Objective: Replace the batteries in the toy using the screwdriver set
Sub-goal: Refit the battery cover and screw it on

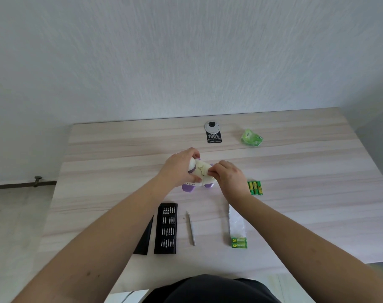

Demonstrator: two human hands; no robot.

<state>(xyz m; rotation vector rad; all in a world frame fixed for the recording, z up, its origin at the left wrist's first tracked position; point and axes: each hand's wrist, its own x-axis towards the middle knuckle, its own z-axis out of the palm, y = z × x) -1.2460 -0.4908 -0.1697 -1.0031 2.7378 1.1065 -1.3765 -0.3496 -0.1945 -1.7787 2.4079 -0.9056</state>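
Observation:
A white and purple toy (199,174) lies underside up in the middle of the table. My left hand (179,169) grips its left end. My right hand (227,176) has its fingertips curled on the toy's right side at the battery bay; what they pinch is hidden. The thin silver screwdriver (191,228) lies on the table nearer to me. The black bit tray (166,228) lies open to its left, with its black sleeve (145,239) beside it. Three green batteries (255,188) lie right of my right hand.
A clear wrapper with two green GP batteries (238,242) lies near the front right. Crumpled green packaging (251,137) sits at the back right. A grey cable grommet (211,127) with a black sticker (214,137) is at the back edge of the wooden table (317,193).

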